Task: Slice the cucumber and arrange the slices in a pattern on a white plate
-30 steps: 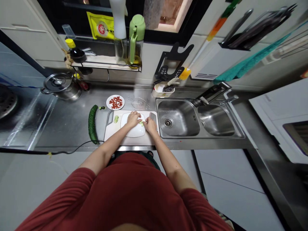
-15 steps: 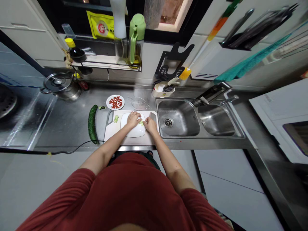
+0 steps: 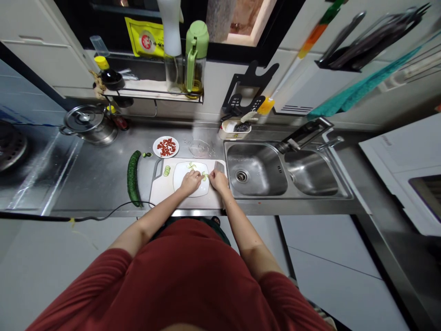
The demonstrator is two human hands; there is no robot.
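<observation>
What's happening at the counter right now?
A person has both hands at a white plate on the cutting board. The fingers of the left hand and right hand are close to pale green pieces; their grip is too small to make out. More pale green pieces lie farther back on the plate. Round green slices sit left on the board, beyond which lies a long green cucumber.

Near the frame's center, the left hand (image 3: 192,182) and right hand (image 3: 218,180) flank green slices (image 3: 205,176) at a white plate (image 3: 179,173) on a cutting board (image 3: 161,191). Left of center lies a cucumber (image 3: 132,177); 2 sink basins (image 3: 258,161) sit center right.
</observation>
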